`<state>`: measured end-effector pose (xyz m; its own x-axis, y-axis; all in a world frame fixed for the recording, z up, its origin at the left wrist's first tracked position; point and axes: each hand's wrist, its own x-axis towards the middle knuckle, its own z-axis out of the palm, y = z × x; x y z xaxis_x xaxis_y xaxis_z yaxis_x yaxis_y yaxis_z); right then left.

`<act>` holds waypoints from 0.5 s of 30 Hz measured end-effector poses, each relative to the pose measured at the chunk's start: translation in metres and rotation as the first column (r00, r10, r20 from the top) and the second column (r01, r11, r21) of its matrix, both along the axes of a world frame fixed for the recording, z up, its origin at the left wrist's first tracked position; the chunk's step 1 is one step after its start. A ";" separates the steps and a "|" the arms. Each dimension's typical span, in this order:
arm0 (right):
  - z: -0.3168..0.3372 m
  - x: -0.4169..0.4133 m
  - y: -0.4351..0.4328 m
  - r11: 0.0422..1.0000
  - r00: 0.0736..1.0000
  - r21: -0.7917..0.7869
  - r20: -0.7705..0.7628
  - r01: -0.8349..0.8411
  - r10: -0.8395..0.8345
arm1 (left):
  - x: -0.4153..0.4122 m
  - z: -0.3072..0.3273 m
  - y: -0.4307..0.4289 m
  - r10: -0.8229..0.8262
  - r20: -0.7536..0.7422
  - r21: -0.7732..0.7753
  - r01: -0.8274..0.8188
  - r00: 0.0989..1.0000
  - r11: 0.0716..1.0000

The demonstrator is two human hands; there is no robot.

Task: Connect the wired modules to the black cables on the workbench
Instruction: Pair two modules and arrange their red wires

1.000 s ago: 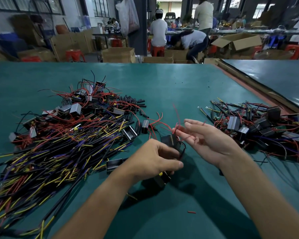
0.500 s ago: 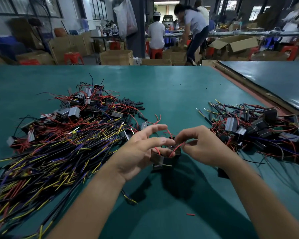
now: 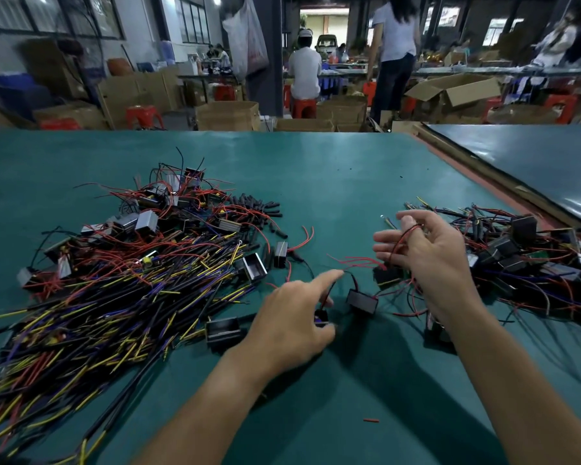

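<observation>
Black module (image 3: 361, 301) lies on the mat btw the two hands, a thin lead arcing up from it toward the left hand (image 3: 292, 317). Second module (image 3: 388, 275) sits just under the right hand's fingers.

Handling, my read: small rigid plastic boxes, prob v. light. The lead wires (image 3: 356, 263) are thin, floppy and springy, so they snag easily. Best grip is the module by its body and the lead close to its bare tip. No yanking, the joint at the box looks like the weak spot.

Left hand: index out straight, thumb and other fingers pinching a small dark piece (image 3: 321, 318). Too small to tell if it's a cable end or a connector. Right hand (image 3: 426, 260): raised, fingers loosely curled, red and black leads looped over them and gripped.

Counts:
- 2 modules btw the hands, plus a dark box (image 3: 436, 330) half hidden under the right wrist.
- 3 loose modules at the left pile's edge: (image 3: 280, 253), (image 3: 254, 268), (image 3: 223, 330).
- Black cables (image 3: 98, 297) w/ yellow, purple and red ends: one big heap on the left, too many to count.
- Unwired modules heap (image 3: 168, 203) behind it, black sleeve pieces (image 3: 259, 209) beside it.
- Right pile (image 3: 534, 260): modules and cables tangled, uncountable.
- 1 red scrap (image 3: 371, 420) near the front of the green workbench (image 3: 316, 182).
</observation>
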<state>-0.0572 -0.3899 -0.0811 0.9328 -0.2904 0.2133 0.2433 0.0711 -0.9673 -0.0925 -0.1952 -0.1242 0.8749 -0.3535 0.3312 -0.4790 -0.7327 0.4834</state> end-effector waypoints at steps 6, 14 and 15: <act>0.018 -0.010 -0.002 0.957 0.997 0.283 0.051 -0.066 0.053 | 0.014 -0.008 0.008 0.158 0.005 -0.187 -0.155 0.987 0.970; 0.023 -0.018 -0.007 0.873 0.904 0.264 -0.013 -0.409 0.428 | 0.043 0.018 0.013 0.236 -0.341 -0.627 -0.407 0.910 0.664; 0.023 -0.018 -0.004 0.859 0.871 0.194 -0.044 -0.473 0.489 | 0.049 0.027 0.013 0.253 -0.329 -0.649 -0.413 0.910 0.639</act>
<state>-0.0752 -0.3940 -0.0582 0.9782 0.1750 0.1116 0.0498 0.3237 -0.9448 -0.0440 -0.1821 -0.0971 0.9570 0.2361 0.1685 -0.1111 -0.2381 0.9649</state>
